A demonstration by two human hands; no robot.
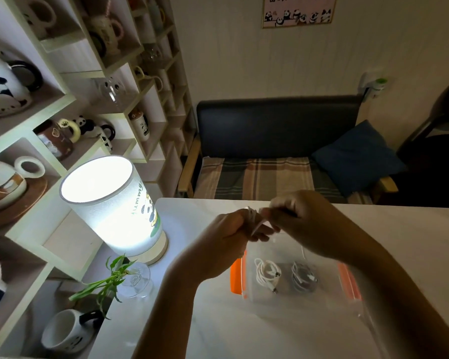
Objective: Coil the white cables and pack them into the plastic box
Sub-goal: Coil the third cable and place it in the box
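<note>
A white cable (252,222), wound into a small bundle, is held above the far edge of a clear plastic box (290,299) on a pale worktop (197,320). The left hand (228,239) is closed around the bundle, fingers curled, while the right hand (303,218), reaching in from the right, pinches the cable's loose end between thumb and fingertips just beside it. Inside the open box, which has orange latches (236,277) on both sides, lie two coiled white cables (267,274), side by side and apart. At the worktop's left edge a lit cylindrical fabric lamp (112,206) glows beside a glass vase (138,279) holding a green sprig; shelves of ceramic mugs (62,330) stand further left.
</note>
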